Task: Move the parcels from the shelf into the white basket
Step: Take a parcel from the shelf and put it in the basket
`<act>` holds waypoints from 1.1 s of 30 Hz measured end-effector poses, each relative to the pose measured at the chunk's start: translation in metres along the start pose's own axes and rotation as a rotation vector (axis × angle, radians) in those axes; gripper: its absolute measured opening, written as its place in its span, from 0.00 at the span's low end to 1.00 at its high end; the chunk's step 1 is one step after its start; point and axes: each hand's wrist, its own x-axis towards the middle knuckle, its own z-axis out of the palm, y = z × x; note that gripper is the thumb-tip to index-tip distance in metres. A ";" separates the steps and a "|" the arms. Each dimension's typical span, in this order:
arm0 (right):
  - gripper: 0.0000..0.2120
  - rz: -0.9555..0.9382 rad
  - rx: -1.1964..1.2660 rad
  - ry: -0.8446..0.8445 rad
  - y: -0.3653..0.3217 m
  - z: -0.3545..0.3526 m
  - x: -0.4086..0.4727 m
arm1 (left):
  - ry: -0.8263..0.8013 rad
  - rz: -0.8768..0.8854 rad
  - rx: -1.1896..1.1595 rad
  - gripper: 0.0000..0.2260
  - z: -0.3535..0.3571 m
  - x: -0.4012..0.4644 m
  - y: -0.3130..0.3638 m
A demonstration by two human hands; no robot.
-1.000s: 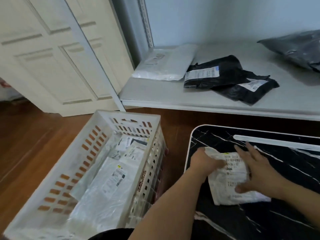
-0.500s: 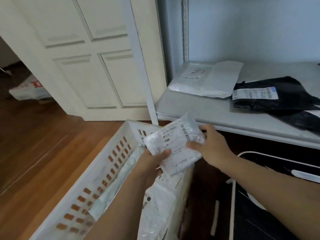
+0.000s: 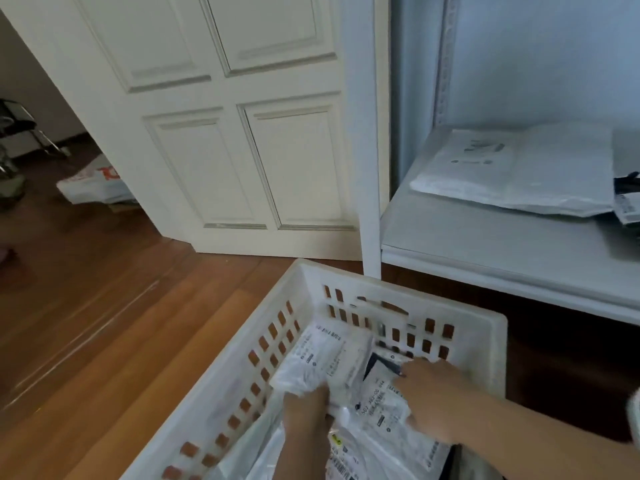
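Note:
The white basket [image 3: 398, 289] stands on the floor at the bottom centre, with several white labelled parcels inside. My left hand [image 3: 308, 414] is down in the basket, fingers closed on the lower edge of a white labelled parcel [image 3: 325, 362] that lies against the basket's left wall. My right hand [image 3: 440, 400] rests flat, fingers spread, on another labelled parcel [image 3: 381, 407] in the basket. On the white shelf [image 3: 485, 244] at the right lies a large white parcel [image 3: 519, 168]. A black parcel [image 3: 628, 188] shows at the frame's right edge.
The shelf's white post [image 3: 369, 168] rises just behind the basket's far rim. A cream panelled door [image 3: 242, 133] stands behind it. Wooden floor [image 3: 104, 341] spreads to the left, with a white bag [image 3: 93, 183] lying in the doorway.
Both hands have brought the white labelled parcel from the black table, over the rim and down into the basket. My view has swung left.

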 end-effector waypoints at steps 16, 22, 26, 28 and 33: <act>0.33 -0.062 -0.216 -0.481 -0.024 0.044 0.065 | -0.139 0.513 1.535 0.28 0.039 0.092 -0.070; 0.34 -0.054 -0.227 -0.477 -0.020 0.045 0.064 | -0.135 0.457 1.564 0.27 0.046 0.094 -0.069; 0.23 -0.072 -0.285 -0.403 -0.020 0.026 0.038 | -0.127 0.444 1.555 0.27 0.048 0.073 -0.064; 0.19 -0.107 -0.263 -0.386 -0.021 0.014 0.022 | -0.153 0.459 1.593 0.27 0.046 0.056 -0.060; 0.18 -0.155 -0.208 -0.075 0.007 -0.007 -0.025 | -0.112 0.553 1.633 0.27 0.054 0.001 -0.030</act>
